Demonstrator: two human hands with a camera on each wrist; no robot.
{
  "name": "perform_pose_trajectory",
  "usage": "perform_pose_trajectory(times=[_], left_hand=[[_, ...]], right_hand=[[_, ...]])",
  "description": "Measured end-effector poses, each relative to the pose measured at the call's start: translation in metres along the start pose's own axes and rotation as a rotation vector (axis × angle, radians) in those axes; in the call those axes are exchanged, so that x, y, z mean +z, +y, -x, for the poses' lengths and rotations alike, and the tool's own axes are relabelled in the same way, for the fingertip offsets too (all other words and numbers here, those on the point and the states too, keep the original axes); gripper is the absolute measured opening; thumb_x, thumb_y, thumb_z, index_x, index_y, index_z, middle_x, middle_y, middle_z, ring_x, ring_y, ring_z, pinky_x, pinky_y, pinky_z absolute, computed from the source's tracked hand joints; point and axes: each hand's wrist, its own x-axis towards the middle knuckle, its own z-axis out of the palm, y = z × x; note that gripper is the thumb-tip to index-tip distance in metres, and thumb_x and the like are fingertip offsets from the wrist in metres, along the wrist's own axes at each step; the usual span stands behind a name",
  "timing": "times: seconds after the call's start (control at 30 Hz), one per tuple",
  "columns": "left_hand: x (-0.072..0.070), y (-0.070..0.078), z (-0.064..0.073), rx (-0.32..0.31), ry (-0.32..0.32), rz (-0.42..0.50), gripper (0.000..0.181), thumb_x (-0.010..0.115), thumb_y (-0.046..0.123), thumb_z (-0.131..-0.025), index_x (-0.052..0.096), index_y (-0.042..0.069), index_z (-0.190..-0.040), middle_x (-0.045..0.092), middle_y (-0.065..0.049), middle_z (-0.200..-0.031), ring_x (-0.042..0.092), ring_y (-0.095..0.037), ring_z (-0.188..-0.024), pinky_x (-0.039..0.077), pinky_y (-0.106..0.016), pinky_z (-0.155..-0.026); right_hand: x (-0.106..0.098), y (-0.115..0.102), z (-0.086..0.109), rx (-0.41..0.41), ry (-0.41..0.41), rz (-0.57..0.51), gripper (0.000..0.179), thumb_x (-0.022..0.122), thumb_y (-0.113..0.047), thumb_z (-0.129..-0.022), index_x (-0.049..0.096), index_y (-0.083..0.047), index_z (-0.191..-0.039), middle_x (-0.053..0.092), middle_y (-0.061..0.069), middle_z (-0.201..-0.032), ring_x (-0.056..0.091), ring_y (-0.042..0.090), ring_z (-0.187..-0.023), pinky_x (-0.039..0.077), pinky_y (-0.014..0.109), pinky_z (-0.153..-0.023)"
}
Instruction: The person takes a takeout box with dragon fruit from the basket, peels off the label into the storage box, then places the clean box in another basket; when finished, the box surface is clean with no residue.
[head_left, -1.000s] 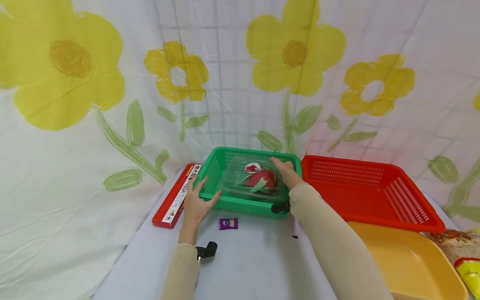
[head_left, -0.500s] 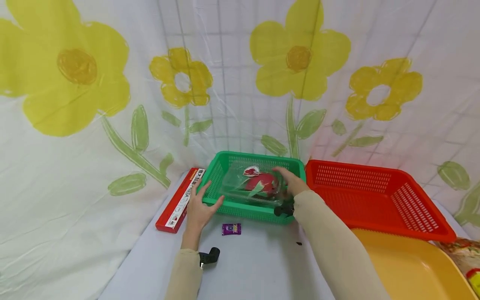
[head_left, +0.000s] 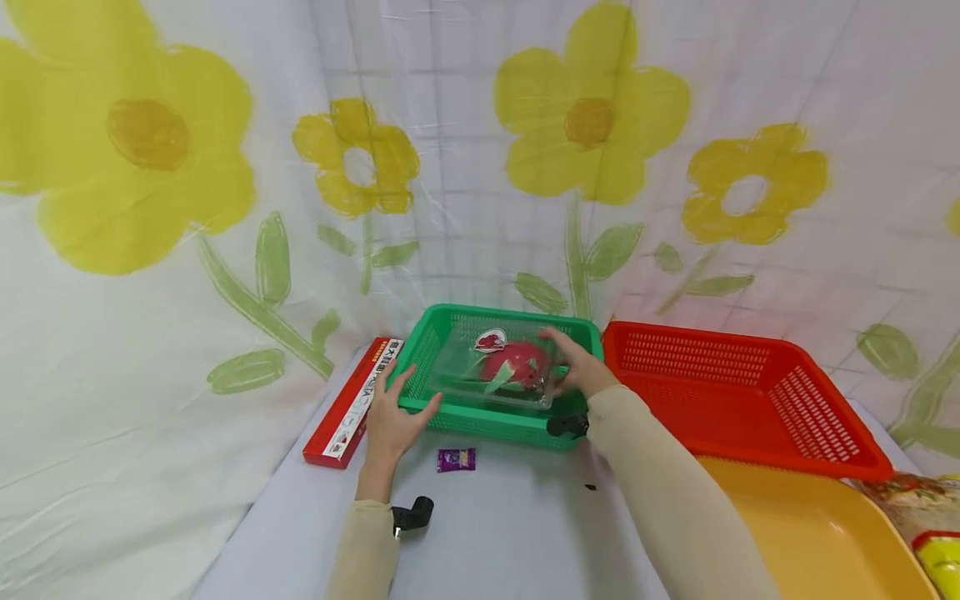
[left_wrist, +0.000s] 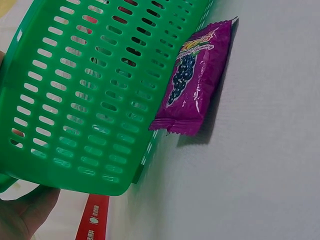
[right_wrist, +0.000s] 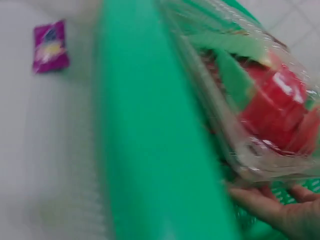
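A clear plastic clamshell box (head_left: 459, 360) with a round label lies in the green basket (head_left: 480, 422). Through its lid shows a dragon fruit (head_left: 522, 360), red with green scales. My right hand (head_left: 581, 363) grips the box's right end; in the right wrist view its fingers (right_wrist: 262, 206) reach under the box's edge. At the basket's front left corner, my left hand (head_left: 393, 419) spreads thumb and fingers along the rim; whether it presses there is hard to tell. A small purple packet (left_wrist: 195, 80) with a grape picture lies just before the basket.
Left of the basket lies a long red pasta box (head_left: 352, 404). To the right stand a red basket (head_left: 697, 392) and a yellow tray (head_left: 795, 525). A food bag (head_left: 926, 508) sits at the far right. A flowered curtain (head_left: 465, 250) hangs behind.
The clear box with the dragon fruit has shifted slightly left inside the green basket, with my right hand staying at its right end. The left hand has hardly moved.
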Motion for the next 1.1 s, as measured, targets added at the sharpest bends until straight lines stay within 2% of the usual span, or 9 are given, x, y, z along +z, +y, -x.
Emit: perform_pose_trajectory(times=[0.13,0.33,0.63,0.77,0.83,0.9,1.0,1.03,1.1], left_hand=[[0.002,0.001,-0.001,0.001,0.017,0.013,0.066,0.077,0.047,-0.079,0.062,0.010,-0.132,0.036,-0.014,-0.153,0.039,-0.037,-0.136,0.042,-0.062,-0.099],[0.001,0.004,-0.004,0.021,0.007,0.028,0.067,0.075,0.049,-0.080,0.062,0.008,-0.132,0.036,-0.016,-0.153,0.039,-0.038,-0.136,0.041,-0.062,-0.101],[0.000,0.001,0.002,0.000,0.010,0.029,0.064,0.077,0.047,-0.079,0.065,0.004,-0.126,0.036,-0.016,-0.153,0.038,-0.038,-0.137,0.042,-0.061,-0.098],[0.000,0.001,0.002,-0.005,0.013,0.030,0.063,0.078,0.046,-0.079,0.065,0.004,-0.124,0.037,-0.015,-0.152,0.039,-0.039,-0.136,0.042,-0.062,-0.097],[0.000,0.001,0.001,-0.002,0.012,0.029,0.063,0.078,0.045,-0.079,0.065,0.003,-0.124,0.036,-0.016,-0.152,0.039,-0.040,-0.136,0.042,-0.062,-0.097],[0.000,0.002,0.001,0.002,0.011,0.028,0.063,0.078,0.044,-0.079,0.065,0.003,-0.124,0.036,-0.017,-0.152,0.039,-0.040,-0.136,0.042,-0.062,-0.097],[0.000,0.003,0.001,0.010,0.014,0.029,0.064,0.078,0.043,-0.078,0.065,0.001,-0.124,0.036,-0.019,-0.152,0.039,-0.041,-0.136,0.041,-0.063,-0.096],[0.001,0.003,0.001,0.010,0.015,0.032,0.063,0.078,0.043,-0.078,0.065,0.001,-0.123,0.036,-0.019,-0.152,0.039,-0.041,-0.136,0.041,-0.063,-0.097],[0.002,0.004,0.002,0.008,0.008,0.037,0.062,0.078,0.042,-0.079,0.065,0.000,-0.123,0.036,-0.019,-0.152,0.038,-0.041,-0.136,0.041,-0.063,-0.097]], right_hand=[[0.000,-0.004,0.010,0.030,0.060,-0.037,0.078,0.060,-0.044,-0.090,0.027,-0.009,-0.151,0.025,0.021,-0.153,0.035,0.049,-0.131,0.041,0.066,-0.097],[0.000,-0.014,0.028,0.010,0.183,-0.070,0.084,0.066,-0.049,-0.084,0.032,-0.010,-0.150,0.035,0.021,-0.147,0.044,0.045,-0.126,0.046,0.066,-0.092],[-0.002,-0.034,0.059,0.025,0.219,-0.177,0.089,0.062,-0.057,-0.083,0.032,-0.005,-0.148,0.040,0.027,-0.140,0.050,0.049,-0.119,0.050,0.059,-0.090],[-0.012,-0.041,0.079,0.009,0.179,-0.193,0.086,0.060,-0.059,-0.084,0.031,-0.007,-0.146,0.035,0.026,-0.144,0.047,0.047,-0.125,0.047,0.057,-0.096],[-0.017,-0.044,0.090,-0.001,0.158,-0.200,0.071,0.059,-0.060,-0.084,0.046,-0.005,-0.128,0.033,0.026,-0.146,0.046,0.046,-0.126,0.049,0.055,-0.095],[-0.023,-0.046,0.100,-0.010,0.141,-0.217,0.058,0.059,-0.059,-0.085,0.057,-0.002,-0.094,0.033,0.025,-0.146,0.046,0.044,-0.125,0.051,0.054,-0.090],[-0.032,-0.046,0.115,-0.021,0.109,-0.258,0.062,0.058,-0.058,-0.086,0.040,-0.011,-0.050,0.039,0.020,-0.136,0.050,0.035,-0.114,0.054,0.050,-0.080],[-0.035,-0.045,0.120,-0.025,0.093,-0.284,0.062,0.058,-0.058,-0.087,0.040,-0.013,-0.048,0.041,0.017,-0.131,0.051,0.029,-0.108,0.053,0.049,-0.079],[-0.041,-0.043,0.131,-0.037,0.056,-0.300,0.053,0.056,-0.058,-0.089,0.054,-0.011,-0.066,0.039,0.013,-0.124,0.048,0.025,-0.104,0.051,0.049,-0.086]])
